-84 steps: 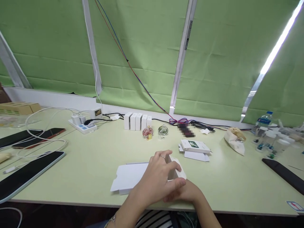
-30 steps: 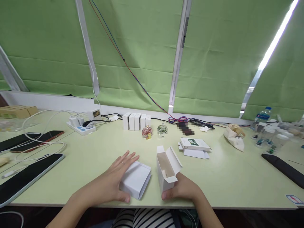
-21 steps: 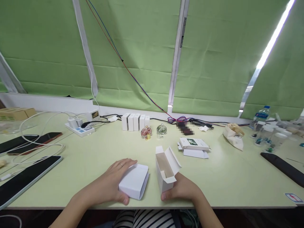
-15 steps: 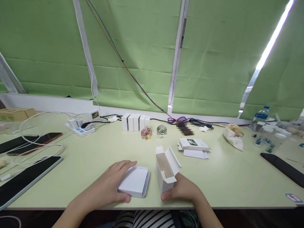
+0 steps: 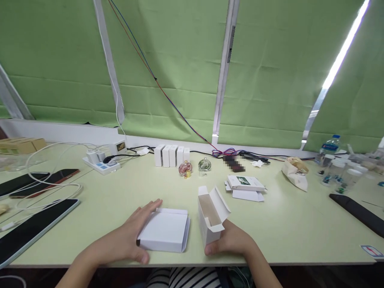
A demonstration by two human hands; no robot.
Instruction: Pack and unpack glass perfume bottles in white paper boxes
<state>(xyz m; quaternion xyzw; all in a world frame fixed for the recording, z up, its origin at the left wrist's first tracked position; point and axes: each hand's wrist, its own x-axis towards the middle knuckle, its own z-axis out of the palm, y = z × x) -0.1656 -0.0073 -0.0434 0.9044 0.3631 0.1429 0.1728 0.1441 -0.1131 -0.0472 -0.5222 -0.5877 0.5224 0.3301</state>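
Observation:
On the table in front of me lies a flat white carton [image 5: 163,230], with a raised flap along its right side. My left hand [image 5: 132,232] is around its left end, fingers and thumb spread wide; whether it touches the carton I cannot tell. My right hand [image 5: 231,238] grips an upright white box [image 5: 207,228] from the right, thumb at the front. The top flaps of this box stand open and part of its inside shows. Farther back are a pink perfume bottle [image 5: 185,168] and a clear one [image 5: 204,164], with small caps in front of them.
Several small white boxes [image 5: 169,156] stand in a row at the back. Opened flat cartons [image 5: 246,184] lie to the right. A power strip [image 5: 102,164], cables and tablets [image 5: 36,228] occupy the left side. A cloth bag [image 5: 295,172] and lidded jars [image 5: 349,178] sit at the right.
My left hand has slid left along the flat white carton and its fingers have spread, uncovering more of the carton's top. My right hand and the upright box have stayed in place.

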